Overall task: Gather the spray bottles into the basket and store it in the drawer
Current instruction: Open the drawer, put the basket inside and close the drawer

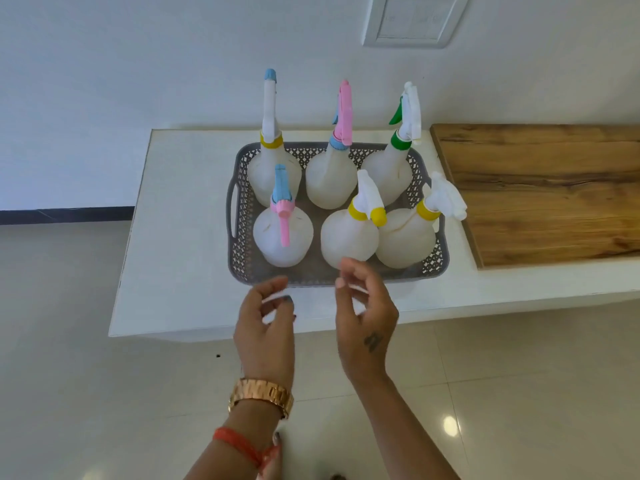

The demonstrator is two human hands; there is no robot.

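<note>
A grey lattice basket [239, 233] sits on the white counter [173, 237]. Several white spray bottles stand upright inside it in two rows. The front row holds a bottle with a blue and pink sprayer [282, 237], one with yellow rings [348, 237] and another with a yellow collar [407, 237]. Behind them stands a bottle with a green collar [388, 174], beside two others. My left hand [266, 327] and my right hand [367, 317] hover just in front of the basket's near rim, fingers loosely curled and apart, holding nothing. No drawer shows.
A wooden board [540, 192] lies on the counter to the right of the basket. A white wall rises behind the counter, with a switch plate [412, 20] high up. Pale glossy floor tiles [104, 393] lie below the counter's front edge.
</note>
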